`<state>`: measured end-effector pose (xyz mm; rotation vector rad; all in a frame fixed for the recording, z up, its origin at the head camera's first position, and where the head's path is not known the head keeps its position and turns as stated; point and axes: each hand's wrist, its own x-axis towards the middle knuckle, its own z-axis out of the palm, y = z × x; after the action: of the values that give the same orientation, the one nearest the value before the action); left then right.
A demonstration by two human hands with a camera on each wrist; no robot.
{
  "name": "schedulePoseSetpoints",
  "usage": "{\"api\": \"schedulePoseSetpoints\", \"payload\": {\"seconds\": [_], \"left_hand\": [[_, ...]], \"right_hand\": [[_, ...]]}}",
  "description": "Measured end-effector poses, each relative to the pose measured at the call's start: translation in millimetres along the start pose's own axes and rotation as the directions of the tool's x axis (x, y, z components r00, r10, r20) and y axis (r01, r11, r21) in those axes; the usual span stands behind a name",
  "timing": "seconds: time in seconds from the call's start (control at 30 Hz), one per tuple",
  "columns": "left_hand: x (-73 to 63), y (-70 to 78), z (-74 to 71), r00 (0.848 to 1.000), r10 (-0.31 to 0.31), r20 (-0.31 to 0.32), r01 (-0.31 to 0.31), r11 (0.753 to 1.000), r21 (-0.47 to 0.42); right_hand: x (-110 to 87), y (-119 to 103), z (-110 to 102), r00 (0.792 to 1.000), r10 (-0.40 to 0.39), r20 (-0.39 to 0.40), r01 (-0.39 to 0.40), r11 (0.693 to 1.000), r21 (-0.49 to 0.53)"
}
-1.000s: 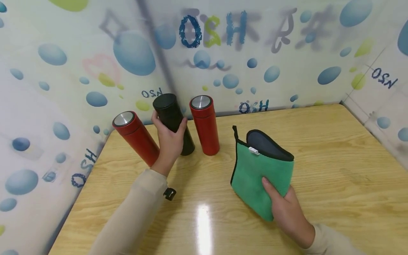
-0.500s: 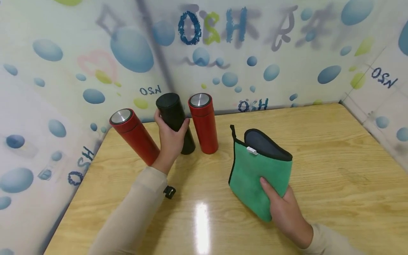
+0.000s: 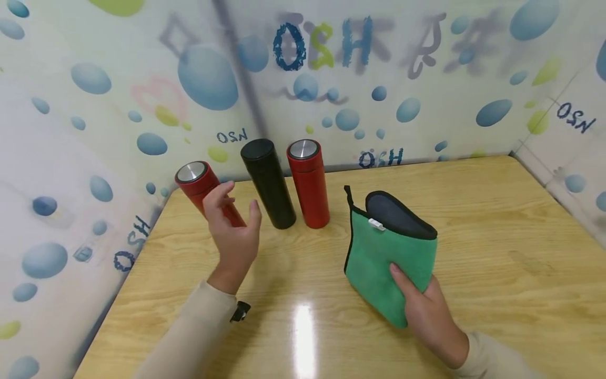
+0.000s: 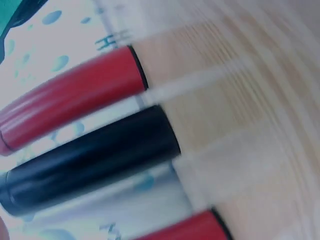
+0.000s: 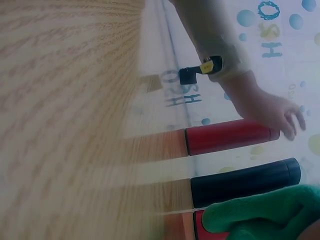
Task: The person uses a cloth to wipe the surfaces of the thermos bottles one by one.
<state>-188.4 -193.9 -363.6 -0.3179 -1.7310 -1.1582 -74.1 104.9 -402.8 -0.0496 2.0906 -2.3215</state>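
Observation:
Three thermos flasks stand upright in a row near the back wall. The left red flask (image 3: 198, 184) has a silver lid, the black flask (image 3: 269, 184) is in the middle, and the right red flask (image 3: 309, 184) is silver-topped too. My left hand (image 3: 233, 234) is in front of the left red flask, overlapping its lower part in the head view, thumb and fingers spread apart and holding nothing. My right hand (image 3: 428, 316) grips a folded green cloth (image 3: 383, 258) with black edging, a hanging loop, a white tag and a dark grey inner side.
A wood-grain table (image 3: 497, 252) carries the flasks. Behind it and at both sides rise pale walls (image 3: 416, 116) printed with blue and green drops. A black strap device (image 3: 240, 311) is on the left wrist.
My left hand has let go of the black flask and moved left and down, towards the left red flask. The black flask stays standing; the right hand keeps holding the cloth.

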Motion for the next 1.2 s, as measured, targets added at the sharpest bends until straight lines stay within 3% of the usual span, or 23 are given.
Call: {"api": "schedulePoseSetpoints", "payload": {"seconds": [0.07, 0.1, 0.13, 0.2, 0.27, 0.3, 0.33, 0.37, 0.43, 0.5, 0.57, 0.63, 0.83, 0.97, 1.2], "left_hand": [[1.8, -0.6, -9.7, 0.989, 0.112, -0.093, -0.107, 0.992, 0.064], [4.2, -2.0, -14.1, 0.981, 0.142, -0.135, -0.129, 0.987, 0.097], [7.0, -4.2, -18.2, 0.975, 0.152, -0.164, -0.131, 0.982, 0.133], [14.3, -9.8, -25.5, 0.975, 0.109, -0.195, -0.072, 0.98, 0.188], [21.6, -16.9, -30.9, 0.983, -0.016, -0.185, 0.053, 0.979, 0.195], [24.6, -20.7, -33.2, 0.981, -0.105, -0.162, 0.134, 0.974, 0.181], [27.1, -24.6, -35.2, 0.97, -0.205, -0.132, 0.224, 0.963, 0.149], [29.4, -28.3, -36.6, 0.948, -0.3, -0.104, 0.31, 0.945, 0.104], [32.1, -35.2, -38.8, 0.891, -0.452, -0.05, 0.453, 0.892, 0.001], [33.1, -40.6, -40.1, 0.842, -0.54, -0.017, 0.537, 0.84, -0.084], [32.1, -44.7, -40.8, 0.823, -0.568, -0.005, 0.563, 0.818, -0.115], [30.7, -46.9, -41.1, 0.821, -0.57, -0.008, 0.566, 0.817, -0.108], [26.9, -46.8, -41.6, 0.839, -0.544, -0.022, 0.541, 0.838, -0.068], [19.8, -37.6, -40.7, 0.863, -0.505, -0.022, 0.502, 0.862, -0.068], [-1.5, 2.4, -31.7, 0.921, -0.388, 0.042, 0.39, 0.909, -0.149]], "right_hand": [[0.0, 0.4, 0.6, 1.0, -0.004, 0.009, 0.004, 1.0, -0.003], [0.1, 0.5, 0.9, 1.0, -0.003, 0.01, 0.003, 1.0, -0.002], [0.2, 0.8, 1.0, 1.0, -0.003, 0.011, 0.003, 1.0, -0.006], [0.4, 1.5, 1.1, 1.0, 0.001, 0.007, -0.001, 1.0, -0.014], [0.9, 1.7, 0.7, 1.0, 0.007, -0.002, -0.007, 1.0, -0.012], [1.0, 1.9, 0.5, 1.0, 0.009, -0.008, -0.01, 1.0, -0.01], [1.0, 2.1, 0.3, 1.0, 0.012, -0.011, -0.012, 1.0, -0.012], [1.0, 2.2, 0.2, 1.0, 0.014, -0.014, -0.014, 1.0, -0.008], [1.5, 2.3, 0.0, 1.0, 0.018, -0.01, -0.018, 1.0, -0.01], [2.4, 2.1, -0.1, 1.0, 0.023, -0.002, -0.023, 0.999, -0.022], [3.4, 1.6, -0.2, 1.0, 0.028, 0.007, -0.028, 0.999, -0.041], [4.0, 1.3, -0.4, 0.999, 0.036, 0.011, -0.035, 0.997, -0.063], [4.0, 0.4, -1.2, 0.999, 0.037, 0.012, -0.036, 0.997, -0.073], [3.8, 0.0, -1.7, 1.0, 0.021, 0.02, -0.019, 0.998, -0.063], [2.2, -0.7, -0.9, 1.0, 0.019, 0.009, -0.019, 0.999, -0.048]]}}
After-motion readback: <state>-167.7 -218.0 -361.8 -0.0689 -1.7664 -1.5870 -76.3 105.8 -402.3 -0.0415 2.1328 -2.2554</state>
